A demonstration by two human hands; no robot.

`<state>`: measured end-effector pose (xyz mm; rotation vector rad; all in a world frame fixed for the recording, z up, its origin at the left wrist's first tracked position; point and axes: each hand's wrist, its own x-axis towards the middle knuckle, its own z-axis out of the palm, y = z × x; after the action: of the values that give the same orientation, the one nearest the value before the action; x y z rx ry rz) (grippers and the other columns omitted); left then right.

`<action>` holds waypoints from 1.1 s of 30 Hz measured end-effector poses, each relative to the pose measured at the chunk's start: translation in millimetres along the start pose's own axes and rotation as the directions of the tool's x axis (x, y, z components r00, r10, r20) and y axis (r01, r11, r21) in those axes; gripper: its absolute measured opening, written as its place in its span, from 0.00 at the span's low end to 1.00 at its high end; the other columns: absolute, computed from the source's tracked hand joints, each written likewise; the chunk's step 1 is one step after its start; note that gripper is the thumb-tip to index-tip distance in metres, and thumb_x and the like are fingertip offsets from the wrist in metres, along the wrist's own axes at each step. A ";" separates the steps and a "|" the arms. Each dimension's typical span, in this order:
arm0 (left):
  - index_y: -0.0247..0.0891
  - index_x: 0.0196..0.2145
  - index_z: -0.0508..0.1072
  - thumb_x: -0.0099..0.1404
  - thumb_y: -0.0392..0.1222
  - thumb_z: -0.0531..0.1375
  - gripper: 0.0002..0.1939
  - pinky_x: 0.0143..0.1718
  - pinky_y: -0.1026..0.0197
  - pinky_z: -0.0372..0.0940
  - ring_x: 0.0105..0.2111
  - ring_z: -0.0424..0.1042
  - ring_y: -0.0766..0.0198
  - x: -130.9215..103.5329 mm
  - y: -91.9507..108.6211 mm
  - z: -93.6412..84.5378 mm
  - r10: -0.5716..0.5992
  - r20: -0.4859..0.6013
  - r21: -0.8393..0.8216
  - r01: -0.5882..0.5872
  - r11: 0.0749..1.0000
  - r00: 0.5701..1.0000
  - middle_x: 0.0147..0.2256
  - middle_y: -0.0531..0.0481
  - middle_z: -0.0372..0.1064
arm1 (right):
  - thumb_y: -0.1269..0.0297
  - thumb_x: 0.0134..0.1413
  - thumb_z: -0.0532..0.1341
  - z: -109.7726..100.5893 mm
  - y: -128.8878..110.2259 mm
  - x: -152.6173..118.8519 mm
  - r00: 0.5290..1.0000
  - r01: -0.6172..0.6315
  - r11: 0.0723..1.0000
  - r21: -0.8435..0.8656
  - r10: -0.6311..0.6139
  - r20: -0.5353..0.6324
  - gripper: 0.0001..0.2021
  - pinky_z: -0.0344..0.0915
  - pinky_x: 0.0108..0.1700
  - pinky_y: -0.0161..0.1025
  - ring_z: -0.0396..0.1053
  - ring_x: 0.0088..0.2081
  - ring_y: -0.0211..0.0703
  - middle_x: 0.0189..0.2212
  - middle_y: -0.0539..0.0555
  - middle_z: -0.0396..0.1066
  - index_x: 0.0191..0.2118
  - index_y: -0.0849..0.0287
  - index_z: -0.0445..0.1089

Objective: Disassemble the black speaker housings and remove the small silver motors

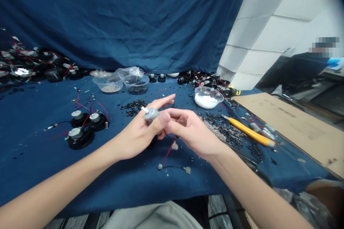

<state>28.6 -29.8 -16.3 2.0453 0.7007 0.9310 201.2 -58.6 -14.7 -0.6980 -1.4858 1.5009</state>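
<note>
Near the middle of the view, my left hand (141, 132) is closed on a small grey motor (152, 114) with a white tip pointing up and left. My right hand (189, 128) meets it, its thumb and fingers pinched together beside the left thumb; what they hold is hidden. Below the hands a red wire (168, 154) and a dark wire with small pale connectors lie over the blue cloth. Three black round parts with silver motors (80, 139) and red wires sit to the left.
Clear bowls (111, 87) stand behind the hands, and a bowl of white material (206, 101) is behind right. A yellow cutter (251, 132) lies right, near scattered screws and a cardboard sheet (292, 121). Wired parts (53, 71) are heaped back left. A blurred person is far right.
</note>
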 end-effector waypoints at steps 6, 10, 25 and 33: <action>0.37 0.47 0.74 0.69 0.53 0.54 0.20 0.50 0.59 0.62 0.46 0.71 0.58 -13.4 -26.5 -9.6 -0.062 0.127 -0.017 0.065 0.998 0.990 0.45 0.44 0.73 | 0.61 0.58 0.63 -9.3 8.9 2.7 0.990 -0.064 0.991 -0.119 0.048 -0.134 0.09 0.60 0.26 0.28 0.62 0.22 0.30 0.26 0.48 0.68 0.35 0.63 0.70; 0.34 0.38 0.74 0.71 0.48 0.52 0.17 0.37 0.63 0.63 0.34 0.69 0.63 -12.6 -36.3 0.5 -0.158 0.132 0.081 0.148 0.986 0.979 0.33 0.49 0.72 | 0.62 0.57 0.63 -9.1 23.8 10.3 0.975 -0.150 0.973 -0.176 0.116 -0.187 0.09 0.56 0.20 0.27 0.59 0.18 0.29 0.21 0.46 0.65 0.32 0.63 0.68; 0.37 0.41 0.75 0.63 0.44 0.64 0.11 0.49 0.58 0.64 0.47 0.70 0.59 -23.9 -48.0 10.7 0.090 0.176 0.294 -0.139 0.946 0.980 0.46 0.45 0.70 | 0.64 0.60 0.60 0.4 0.6 25.7 0.991 -0.121 0.893 -0.433 0.085 -0.103 0.08 0.62 0.23 0.28 0.65 0.22 0.33 0.21 0.47 0.68 0.32 0.62 0.69; 0.34 0.33 0.72 0.60 0.45 0.65 0.11 0.38 0.64 0.64 0.33 0.70 0.65 -25.0 -34.6 -7.4 -0.024 0.129 0.212 -0.004 0.977 0.991 0.32 0.52 0.72 | 0.60 0.64 0.58 -2.2 -9.7 27.0 0.998 -0.008 0.902 -0.432 -0.017 -0.053 0.12 0.65 0.27 0.30 0.68 0.24 0.33 0.24 0.48 0.70 0.33 0.62 0.70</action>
<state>2.5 -25.6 -50.7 2.2640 0.7657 0.7340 193.0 -35.1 -0.4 -0.9871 -1.7973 1.1400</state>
